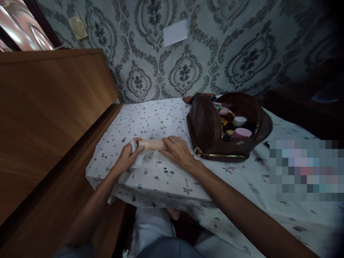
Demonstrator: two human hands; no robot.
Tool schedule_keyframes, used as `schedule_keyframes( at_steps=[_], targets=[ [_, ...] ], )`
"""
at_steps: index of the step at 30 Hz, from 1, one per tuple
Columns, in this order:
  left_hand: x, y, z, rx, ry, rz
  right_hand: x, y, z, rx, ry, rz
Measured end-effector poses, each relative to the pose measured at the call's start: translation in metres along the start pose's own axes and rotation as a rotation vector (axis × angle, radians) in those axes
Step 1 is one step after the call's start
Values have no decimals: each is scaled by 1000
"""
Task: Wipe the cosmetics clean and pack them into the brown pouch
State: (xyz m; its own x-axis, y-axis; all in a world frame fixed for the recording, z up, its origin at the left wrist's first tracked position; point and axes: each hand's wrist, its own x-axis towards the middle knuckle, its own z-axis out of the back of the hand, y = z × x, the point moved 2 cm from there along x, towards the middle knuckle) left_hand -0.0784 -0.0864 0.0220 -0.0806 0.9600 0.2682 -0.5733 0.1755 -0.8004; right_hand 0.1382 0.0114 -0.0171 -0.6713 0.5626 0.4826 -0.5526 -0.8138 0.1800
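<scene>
Gripping tube with left hand at nine o'clock, right hand at three. Has bag nearby, toward half past two.

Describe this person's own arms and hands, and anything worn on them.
The left hand and right hand are ungloved. Both forearms are bare, with no watch, bracelet or clear marking visible; small rings can't be ruled out. Dim blue-grey fabric by the left arm, at the bottom edge, may be a sleeve. No sleeve shows on the right.
</scene>
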Motion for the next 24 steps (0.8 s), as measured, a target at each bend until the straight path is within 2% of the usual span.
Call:
schedule_keyframes(
  at_steps=[4, 6, 8, 11, 14, 16, 18, 24],
  targets=[
    [3, 9, -8, 67, -118, 132, -2, 1, 1, -44, -34, 8],
    [4, 14, -11, 64, -161, 232, -2, 1, 1, -42, -32, 3],
    [4, 16, -11, 16, -199, 275, -1, 1, 1, -37, -30, -9],
    [4, 10, -8, -106, -208, 155, -1, 0, 0, -24, -30, -28],
    [4, 2, -4, -174, -106, -6, 0, 0, 1, -10, -41, -56],
    [5, 0, -2, -182, -32, -48, 0, -1, 2, -6, -36, -64],
    [5, -1, -2, -163, -4, -40, 0, -1, 2, -6, -24, -63],
    [5, 1, -6, 9, -80, 92, 0, 1, 3, -10, -25, -41]
  ],
)
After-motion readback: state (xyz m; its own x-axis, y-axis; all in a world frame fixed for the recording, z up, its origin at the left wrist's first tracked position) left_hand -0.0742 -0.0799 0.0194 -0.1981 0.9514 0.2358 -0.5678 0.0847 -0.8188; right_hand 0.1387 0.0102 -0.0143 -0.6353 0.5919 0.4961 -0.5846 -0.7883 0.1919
